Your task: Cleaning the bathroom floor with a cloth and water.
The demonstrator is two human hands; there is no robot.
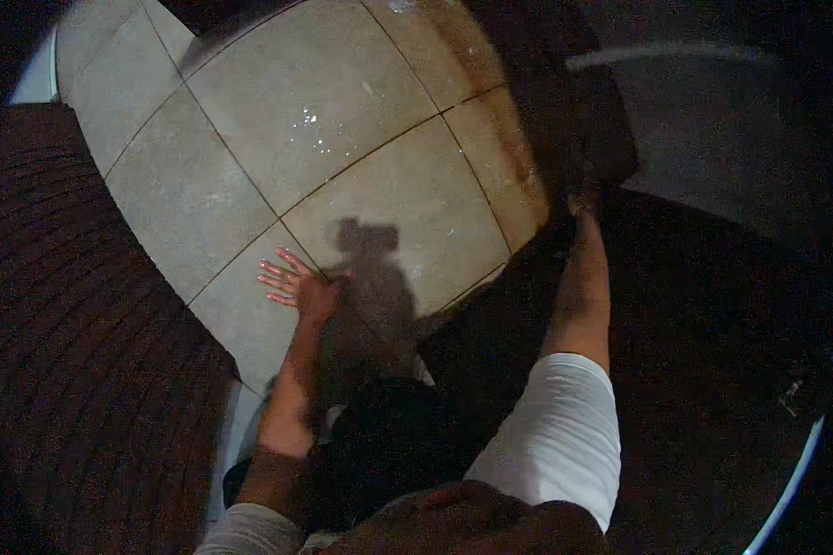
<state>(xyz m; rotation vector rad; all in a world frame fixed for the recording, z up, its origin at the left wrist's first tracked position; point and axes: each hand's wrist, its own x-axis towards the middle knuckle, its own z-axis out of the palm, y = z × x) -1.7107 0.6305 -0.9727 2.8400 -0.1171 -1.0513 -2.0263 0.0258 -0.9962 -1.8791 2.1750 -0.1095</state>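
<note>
My left hand (305,286) hovers over or rests on the beige tiled floor (361,173), its fingers spread and nothing in it; contact cannot be told. The fingers look wet. My right arm, in a white sleeve, reaches up the right side to my right hand (583,201), which lies in deep shadow beside a dark brown form. What its fingers do cannot be made out. Small shiny drops (312,121) dot the tiles ahead of my left hand. A dark shadow of a head and upper body falls on the floor between my arms.
A dark brown ribbed surface (90,312) fills the left side. Brownish staining (520,163) runs along the right part of the tiles. At the lower right a thin curved white edge (791,485) shows against darkness. A pale strip stands at the upper left.
</note>
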